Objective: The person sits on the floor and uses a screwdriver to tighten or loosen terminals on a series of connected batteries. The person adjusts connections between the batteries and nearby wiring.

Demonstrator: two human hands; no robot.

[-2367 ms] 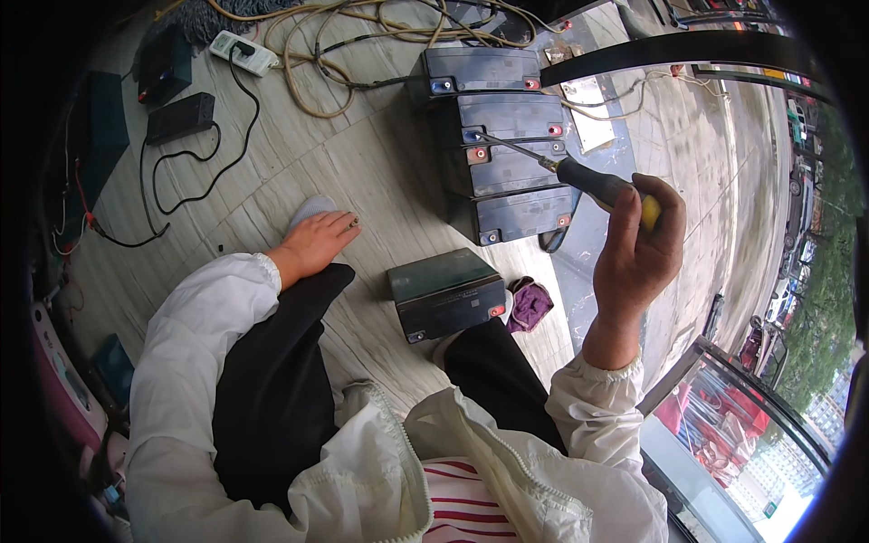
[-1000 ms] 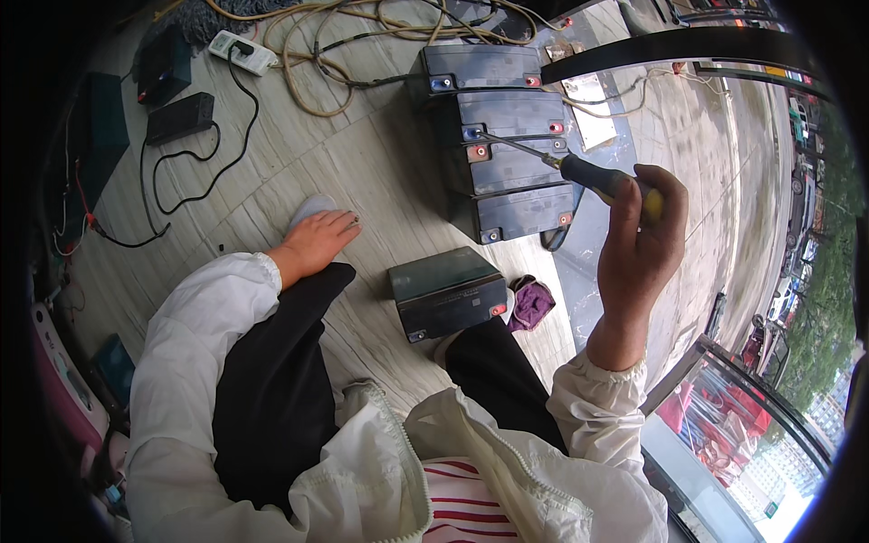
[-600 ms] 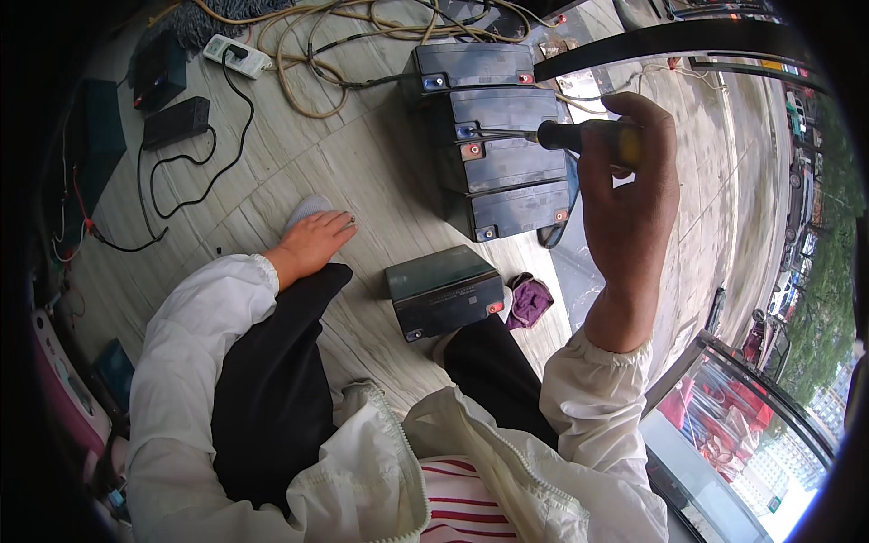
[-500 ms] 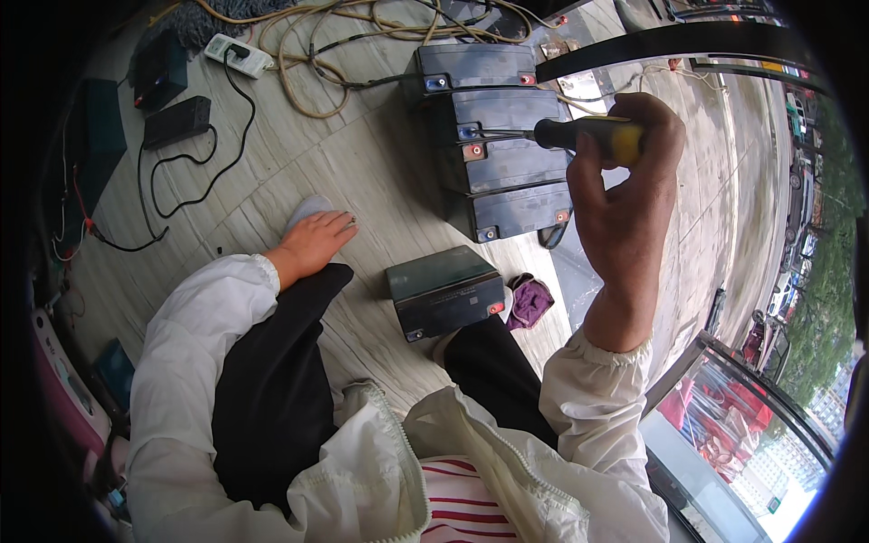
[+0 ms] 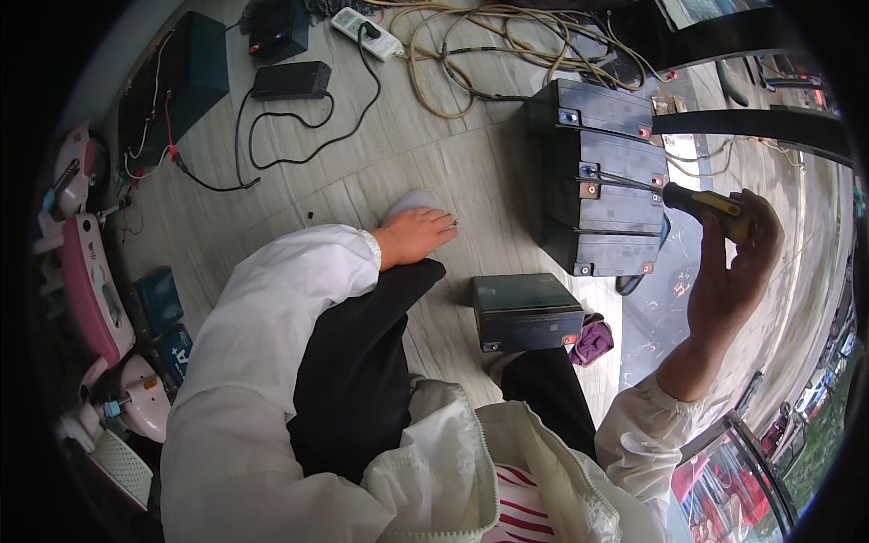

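My right hand (image 5: 730, 268) grips a black-and-yellow screwdriver (image 5: 701, 204), its shaft lying nearly level across a row of grey batteries (image 5: 602, 219), with the tip at the blue terminal (image 5: 588, 171) of the second battery from the top. My left hand (image 5: 414, 237) rests palm down with fingers stretched out, over my dark-trousered knee beside a light grey shoe (image 5: 407, 203), holding nothing. A separate dark battery (image 5: 523, 300) stands below the row, next to a purple cloth (image 5: 595, 341).
Coiled tan cables (image 5: 453, 54), a power strip (image 5: 367, 33) and a black charger (image 5: 290, 81) lie at the upper left and middle. A large wired battery (image 5: 181, 86) and pink scooter parts (image 5: 95, 281) line the left. Black metal bars (image 5: 742, 122) and a glass panel (image 5: 729, 475) are at the right.
My view has swung left, shifting the scene rightward. My right hand tilted the screwdriver flatter and shifted its grip; the tip stays at the same terminal. My left hand stays put.
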